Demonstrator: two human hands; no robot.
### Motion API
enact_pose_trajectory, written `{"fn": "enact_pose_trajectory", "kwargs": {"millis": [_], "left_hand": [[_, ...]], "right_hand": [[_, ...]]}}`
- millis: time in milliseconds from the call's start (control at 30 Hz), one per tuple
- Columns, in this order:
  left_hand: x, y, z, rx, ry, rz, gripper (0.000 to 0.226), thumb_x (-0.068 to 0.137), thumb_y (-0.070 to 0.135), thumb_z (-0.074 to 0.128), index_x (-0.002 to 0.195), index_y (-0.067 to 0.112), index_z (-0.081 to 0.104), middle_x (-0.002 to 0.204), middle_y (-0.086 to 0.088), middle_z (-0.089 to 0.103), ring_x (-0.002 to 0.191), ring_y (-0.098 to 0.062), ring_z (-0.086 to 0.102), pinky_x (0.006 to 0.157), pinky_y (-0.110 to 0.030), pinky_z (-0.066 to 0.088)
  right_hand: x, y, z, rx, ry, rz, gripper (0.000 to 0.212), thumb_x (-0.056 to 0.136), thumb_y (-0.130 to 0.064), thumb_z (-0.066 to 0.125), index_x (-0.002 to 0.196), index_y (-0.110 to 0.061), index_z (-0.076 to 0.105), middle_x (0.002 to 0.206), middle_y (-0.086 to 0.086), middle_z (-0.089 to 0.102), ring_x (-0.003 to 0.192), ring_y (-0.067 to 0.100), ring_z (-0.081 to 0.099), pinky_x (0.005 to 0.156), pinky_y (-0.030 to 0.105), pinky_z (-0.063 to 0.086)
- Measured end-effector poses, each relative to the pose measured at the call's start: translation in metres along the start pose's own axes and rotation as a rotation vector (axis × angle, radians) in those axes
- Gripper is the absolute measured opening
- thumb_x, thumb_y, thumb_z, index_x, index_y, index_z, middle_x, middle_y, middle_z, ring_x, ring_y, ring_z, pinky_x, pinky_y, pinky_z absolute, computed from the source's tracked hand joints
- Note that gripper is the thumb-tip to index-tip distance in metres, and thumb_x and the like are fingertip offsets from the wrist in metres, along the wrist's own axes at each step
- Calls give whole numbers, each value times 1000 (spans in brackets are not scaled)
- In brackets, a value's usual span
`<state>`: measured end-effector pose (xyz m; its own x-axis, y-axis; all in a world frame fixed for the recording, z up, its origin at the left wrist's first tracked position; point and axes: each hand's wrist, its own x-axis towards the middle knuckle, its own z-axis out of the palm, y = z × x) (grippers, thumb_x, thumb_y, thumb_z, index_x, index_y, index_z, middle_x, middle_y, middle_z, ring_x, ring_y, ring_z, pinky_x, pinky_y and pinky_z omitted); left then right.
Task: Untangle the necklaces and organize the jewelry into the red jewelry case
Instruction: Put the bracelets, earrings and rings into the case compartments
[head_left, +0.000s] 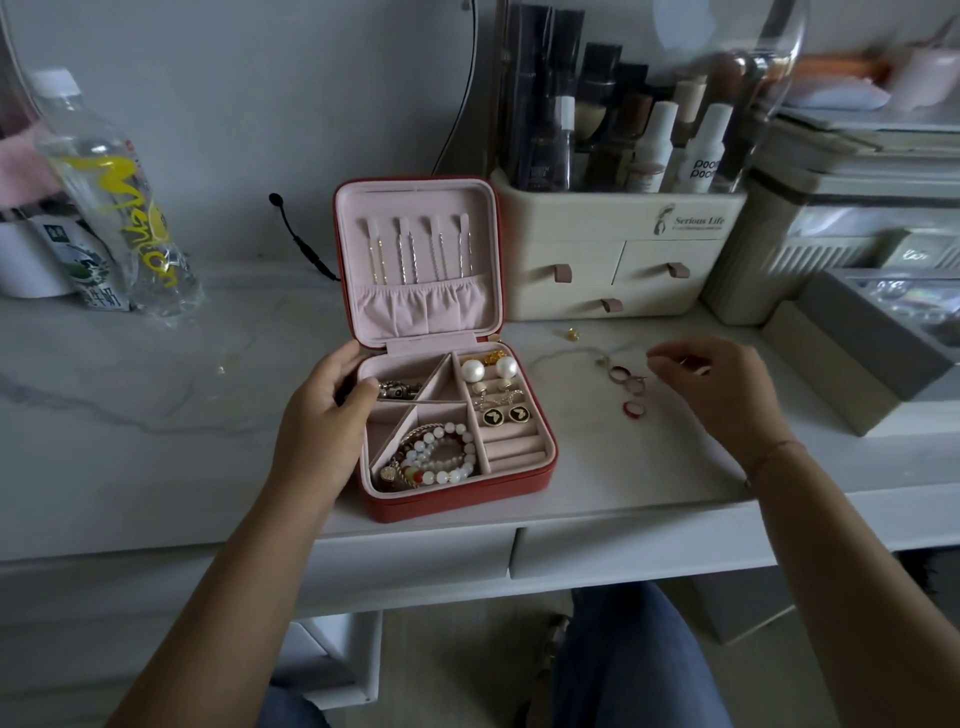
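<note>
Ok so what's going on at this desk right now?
A person is sorting jewelry at a white desk. Their left hand holds the left rim of the open red jewelry case, which already contains bead bracelets, pearl earrings and chains hung in the lid. The right hand has a pinch grip on a thin necklace lying right of the case, beside loose rings and a gold stud.

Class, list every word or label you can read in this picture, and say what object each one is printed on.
"Serious Life": cream plastic drawer organiser.
"poo poo", cut off at the edge: white plastic bottle.
Yellow lettering, roughly "Menon": clear plastic drink bottle.
Print on white-and-green carton: too blurred to read.
</note>
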<state>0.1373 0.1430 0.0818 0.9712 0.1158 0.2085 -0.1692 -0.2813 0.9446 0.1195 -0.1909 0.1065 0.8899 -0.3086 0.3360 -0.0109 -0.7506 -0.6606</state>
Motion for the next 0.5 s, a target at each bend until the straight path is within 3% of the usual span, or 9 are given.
{"fn": "enact_pose_trajectory", "kwargs": {"millis": [167,300,500], "left_hand": [[-1,2,0,4,12,-4,39,93,8,52,119,36,56,102,31,60,96,13,56,83,-15,40],[-2,3,0,0,13,-9,40,93,8,52,117,39,55,101,32,60,91,20,55,81,-13,40],[-2,2,1,2,15,-12,40,93,9,52,120,38,55,100,33,59,88,23,55,79,-11,39]], "right_hand": [[2,3,3,-42,-80,39,11,81,-23,72,89,-17,75,84,-2,70,82,16,63,81,33,50],[-2,0,6,-41,-77,50,10,75,-27,77,84,-22,74,80,-9,67,78,7,60,74,24,44],[-4,-4,9,-99,-31,21,6,76,-20,76,80,-16,74,75,-4,65,75,13,58,71,26,43]]}}
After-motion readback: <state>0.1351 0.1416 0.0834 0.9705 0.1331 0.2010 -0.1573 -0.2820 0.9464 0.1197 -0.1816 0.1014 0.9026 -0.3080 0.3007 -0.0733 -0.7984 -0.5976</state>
